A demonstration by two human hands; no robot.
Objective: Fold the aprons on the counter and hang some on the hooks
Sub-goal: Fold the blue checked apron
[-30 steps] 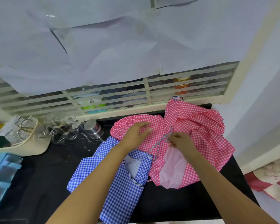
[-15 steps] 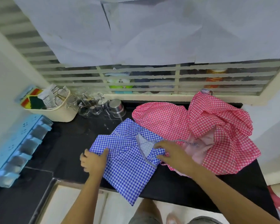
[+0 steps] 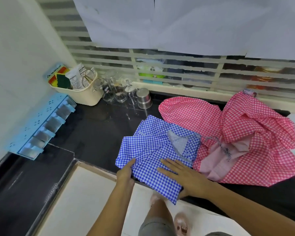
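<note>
Your right hand (image 3: 183, 178) lies flat on the blue apron (image 3: 157, 147), your left hand (image 3: 126, 172) touches its side, grip unclear; it overhangs the counter (image 3: 95, 133) edge, so a tug could drop it.

A cream basket (image 3: 85, 97) is filled with sponges (image 3: 62, 80). Clear glasses (image 3: 114, 92) and a steel cup (image 3: 144, 98) are set beside it. A blue rack (image 3: 39, 126) is fixed to the wall (image 3: 15, 65).

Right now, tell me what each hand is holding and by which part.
The right hand holds nothing: it lies flat on the blue checked apron. The left hand meets its left edge; whether it pinches cannot be told.
</note>
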